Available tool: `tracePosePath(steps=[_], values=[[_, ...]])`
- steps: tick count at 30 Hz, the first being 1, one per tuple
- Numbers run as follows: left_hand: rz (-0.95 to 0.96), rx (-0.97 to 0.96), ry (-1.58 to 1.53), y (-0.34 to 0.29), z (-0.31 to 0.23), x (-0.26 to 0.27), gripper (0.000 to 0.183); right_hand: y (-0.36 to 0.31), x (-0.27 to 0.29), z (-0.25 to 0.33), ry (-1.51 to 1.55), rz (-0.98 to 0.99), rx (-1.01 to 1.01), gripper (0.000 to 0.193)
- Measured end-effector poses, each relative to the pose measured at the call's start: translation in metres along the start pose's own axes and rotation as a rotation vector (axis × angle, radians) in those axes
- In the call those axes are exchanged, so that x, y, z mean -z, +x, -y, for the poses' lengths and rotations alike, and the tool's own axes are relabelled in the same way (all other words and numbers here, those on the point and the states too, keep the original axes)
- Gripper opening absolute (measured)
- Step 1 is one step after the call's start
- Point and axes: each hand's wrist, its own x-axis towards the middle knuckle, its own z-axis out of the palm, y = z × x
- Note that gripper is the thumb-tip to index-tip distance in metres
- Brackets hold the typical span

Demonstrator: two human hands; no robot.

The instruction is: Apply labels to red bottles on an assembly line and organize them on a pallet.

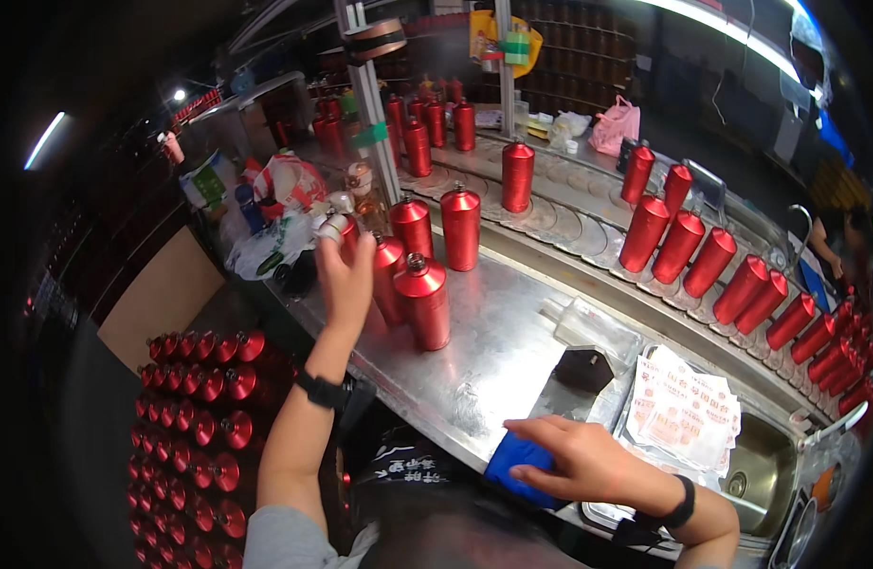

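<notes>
At far left, a stack of red metal bottles [198, 427] stood in rows, too many to count surely. The left hand [345, 284], thumb and index finger apart, was raised at a partly hidden red bottle [350, 231]; whether it was gripped could not be told. Just to its right, four red bottles [423, 305] stood upright on the steel table [474, 327]; their contents could not be seen. One upright bottle [517, 177] stood beyond them on the conveyor [564, 223]. The right hand [598, 463] lay over one blue item [520, 467], thumb and index finger apart; any grip could not be determined. Right of it were printed sheets [683, 417] and one metal sink [782, 465].
</notes>
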Motion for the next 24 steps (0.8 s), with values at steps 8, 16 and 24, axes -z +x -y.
tracePosePath(steps=[8,16,24], values=[[-0.015,0.324,0.466,0.122,0.187,-0.062,0.082,-0.032,-0.015,-0.04,0.174,-0.25,-0.521,0.053],[-0.207,0.062,0.147,0.104,0.229,-0.037,0.044,-0.007,-0.038,-0.039,0.213,-0.389,-0.596,0.054],[0.116,0.172,-0.335,0.062,0.093,0.059,0.021,0.055,-0.048,-0.024,0.23,-0.334,-0.484,0.052]])
